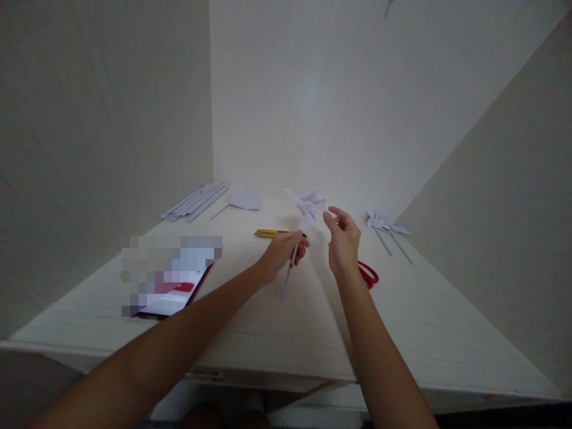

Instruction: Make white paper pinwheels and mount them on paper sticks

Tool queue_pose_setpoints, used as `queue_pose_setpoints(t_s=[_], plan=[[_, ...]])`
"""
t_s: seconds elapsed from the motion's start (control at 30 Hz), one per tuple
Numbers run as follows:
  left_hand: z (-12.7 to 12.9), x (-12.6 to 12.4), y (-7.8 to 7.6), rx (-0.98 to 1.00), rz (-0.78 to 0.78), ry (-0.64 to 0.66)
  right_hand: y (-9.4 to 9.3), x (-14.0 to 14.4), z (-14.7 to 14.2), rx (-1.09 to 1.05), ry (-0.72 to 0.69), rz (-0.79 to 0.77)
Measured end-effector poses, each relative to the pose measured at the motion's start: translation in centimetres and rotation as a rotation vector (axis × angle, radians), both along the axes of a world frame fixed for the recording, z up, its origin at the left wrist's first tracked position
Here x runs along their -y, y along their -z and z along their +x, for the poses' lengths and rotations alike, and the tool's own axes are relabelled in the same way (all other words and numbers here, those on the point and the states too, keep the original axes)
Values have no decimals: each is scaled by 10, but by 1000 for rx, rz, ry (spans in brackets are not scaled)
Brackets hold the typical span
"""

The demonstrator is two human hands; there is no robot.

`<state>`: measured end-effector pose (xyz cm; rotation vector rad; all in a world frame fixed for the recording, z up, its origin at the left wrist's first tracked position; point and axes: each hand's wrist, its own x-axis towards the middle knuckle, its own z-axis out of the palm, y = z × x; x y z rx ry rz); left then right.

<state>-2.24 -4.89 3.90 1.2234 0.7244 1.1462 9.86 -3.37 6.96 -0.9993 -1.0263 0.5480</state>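
Observation:
My left hand (283, 250) grips the white stick of a paper pinwheel (307, 204) and holds it up above the pale wooden table (268, 322). The folded white blades sit at the top of the stick. My right hand (343, 238) hovers just right of the blades, fingers spread and empty, fingertips close to the paper without touching it. A yellow utility knife (268, 233) lies on the table just behind my left hand. Red scissors (369, 274) lie partly hidden behind my right wrist.
Two finished paper pinwheels (385, 227) lie at the right. A bundle of rolled paper sticks (196, 201) and a small paper flag (241, 200) rest at the back left. A dark-edged booklet (172, 292) lies at the left. Walls enclose the table on three sides.

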Motion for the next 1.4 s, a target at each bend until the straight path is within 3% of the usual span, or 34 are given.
queue_pose_setpoints(t_s=[0.13,0.33,0.57,0.77,0.97,1.2,1.4], plan=[[-5,-8,-1,169,-6,-33,0,3,-4,140,-32,8],[-14,-21,-4,362,-10,-157,9,12,-18,598,-403,-227],[-24,-28,-8,484,-44,-189,13,23,-26,784,-657,-257],[-26,-30,-9,610,-28,-97,12,24,-29,732,-650,-329],[-26,-31,-6,588,-14,-79,22,16,-30,810,-627,-390],[-31,-39,0,522,-32,-254,28,17,-21,856,-673,-458],[-26,-39,6,393,-96,-252,32,42,-15,765,-659,-513]])
